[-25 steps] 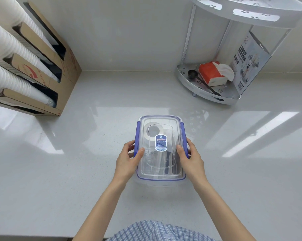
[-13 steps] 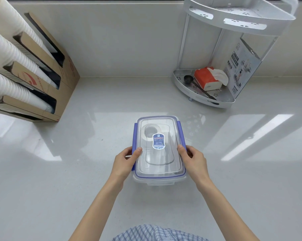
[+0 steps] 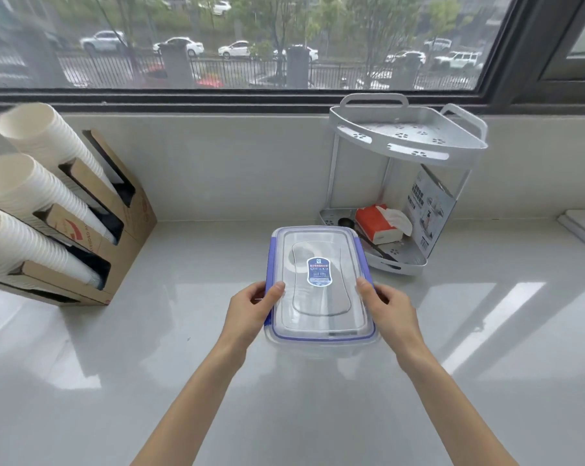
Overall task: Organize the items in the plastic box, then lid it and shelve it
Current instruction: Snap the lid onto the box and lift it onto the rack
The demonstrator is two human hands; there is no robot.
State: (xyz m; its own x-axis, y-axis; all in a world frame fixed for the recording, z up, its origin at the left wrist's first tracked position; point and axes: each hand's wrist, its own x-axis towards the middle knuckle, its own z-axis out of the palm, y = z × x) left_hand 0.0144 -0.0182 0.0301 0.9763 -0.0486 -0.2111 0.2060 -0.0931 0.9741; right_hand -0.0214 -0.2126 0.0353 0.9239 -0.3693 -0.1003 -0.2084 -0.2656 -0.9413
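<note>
Plastic box (image 3: 319, 287), lid (image 3: 318, 264) on, sits mid-counter (image 3: 486, 381), toward the back edge. Left hand (image 3: 247, 309) and right hand (image 3: 390, 311) clasp its long sides, thumbs over the rim. Judged light, rigid, smooth-walled; grip below the purple latches.

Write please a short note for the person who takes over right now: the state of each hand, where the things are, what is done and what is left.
Left hand: grips the left edge of the box, thumb on the lid.
Right hand: grips the right edge in the same way.
Box: in front of the rack, above the counter; whether it is lifted or resting I cannot tell.
Done: items are inside and the lid is on; the blue side clips look down.
Left: put the box on the rack. Its top tier looks free; the lower tier holds a tissue pack and a leaflet.
</note>
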